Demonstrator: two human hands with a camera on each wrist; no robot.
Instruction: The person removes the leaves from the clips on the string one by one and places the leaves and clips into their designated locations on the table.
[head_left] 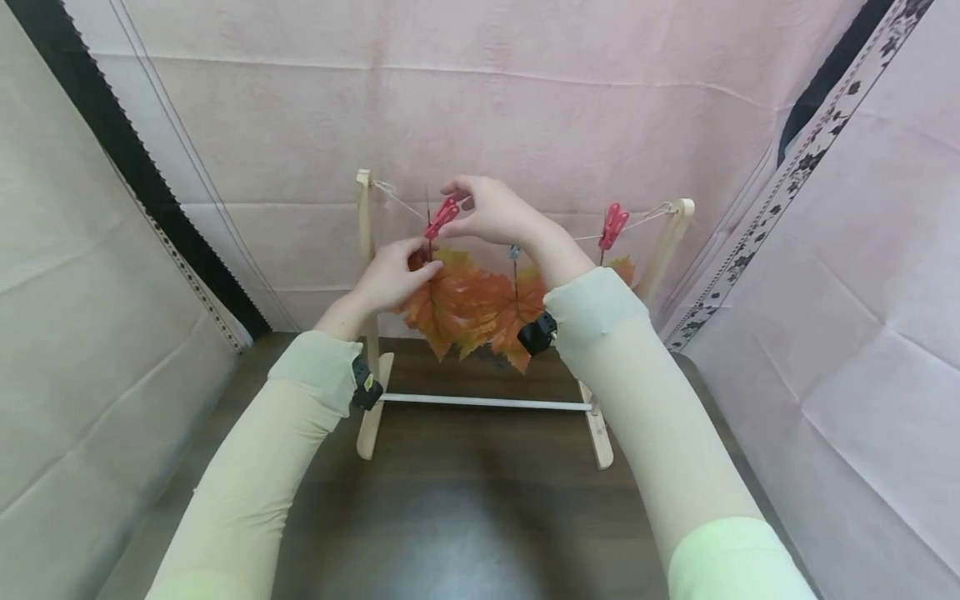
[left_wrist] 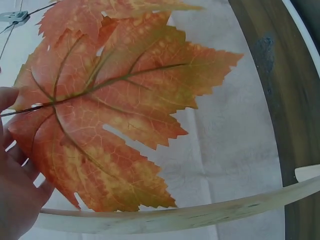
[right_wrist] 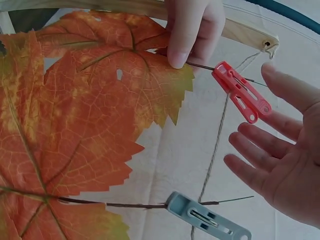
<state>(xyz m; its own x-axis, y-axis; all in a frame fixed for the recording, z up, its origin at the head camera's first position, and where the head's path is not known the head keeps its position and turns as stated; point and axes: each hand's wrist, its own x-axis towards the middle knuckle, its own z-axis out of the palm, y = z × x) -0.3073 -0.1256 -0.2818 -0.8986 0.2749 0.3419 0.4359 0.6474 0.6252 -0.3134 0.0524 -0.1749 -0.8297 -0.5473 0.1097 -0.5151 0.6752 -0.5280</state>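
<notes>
My left hand [head_left: 392,277] pinches an orange maple leaf [left_wrist: 125,85] at the base of its stem, thumb in front and fingers behind. A red clothespin [right_wrist: 235,90] grips that stem on a twine line [right_wrist: 220,130]. Around the clothespin's handle end, my right hand [right_wrist: 290,145] is spread, fingers loosely extended and thumb apart. Beside it, a grey-blue clothespin [right_wrist: 207,217] holds a second orange leaf [head_left: 517,312] by its stem. Farther right on the line, another red clothespin [head_left: 613,227] holds a leaf [head_left: 624,268], mostly hidden by my right arm.
The twine runs between two wooden posts, a left post [head_left: 365,217] and a right post [head_left: 667,250]. A white rod [head_left: 480,402] joins their feet low down. Beneath is a dark wooden table [head_left: 450,517]; pale cloth [head_left: 480,117] hangs behind and along both sides.
</notes>
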